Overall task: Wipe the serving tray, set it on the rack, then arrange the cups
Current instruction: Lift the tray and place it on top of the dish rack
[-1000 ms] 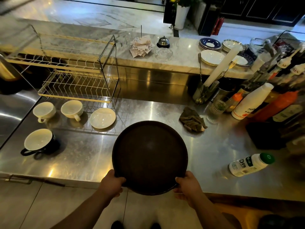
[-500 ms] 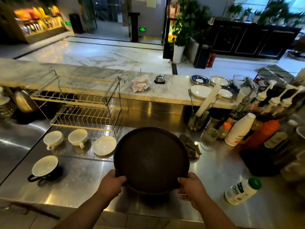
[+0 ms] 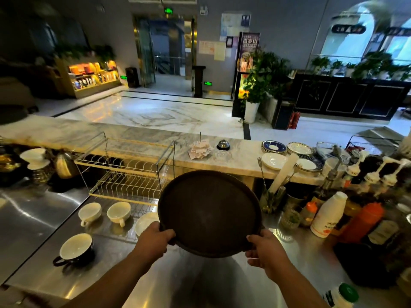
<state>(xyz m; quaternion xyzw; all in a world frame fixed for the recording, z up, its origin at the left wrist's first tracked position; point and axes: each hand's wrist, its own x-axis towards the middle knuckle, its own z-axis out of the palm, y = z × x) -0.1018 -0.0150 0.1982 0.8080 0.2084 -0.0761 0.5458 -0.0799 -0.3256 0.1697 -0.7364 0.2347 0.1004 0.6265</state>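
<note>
I hold a round dark brown serving tray [image 3: 209, 210] tilted up above the steel counter [image 3: 200, 283]. My left hand [image 3: 154, 238] grips its near left rim and my right hand [image 3: 265, 247] grips its near right rim. A yellow wire dish rack [image 3: 126, 174] stands to the left behind the tray. Two white cups [image 3: 90, 212] [image 3: 119, 212] and a white saucer [image 3: 144, 222], partly hidden by the tray, sit in front of the rack. A dark cup with a white inside [image 3: 75, 246] sits nearer on the left.
Bottles crowd the right side: a white one [image 3: 327, 216], an orange one [image 3: 362, 221] and a green-capped one [image 3: 342, 296] lying near the front. Plates [image 3: 274, 161], a service bell [image 3: 223, 144] and paper slips [image 3: 200, 148] rest on the marble ledge. A cutlery holder [image 3: 270, 196] stands right of the tray.
Both hands have lifted the tray off the counter and tilted it upward and away. The view has risen, and the tray now covers the brown cloth and part of the saucer.
</note>
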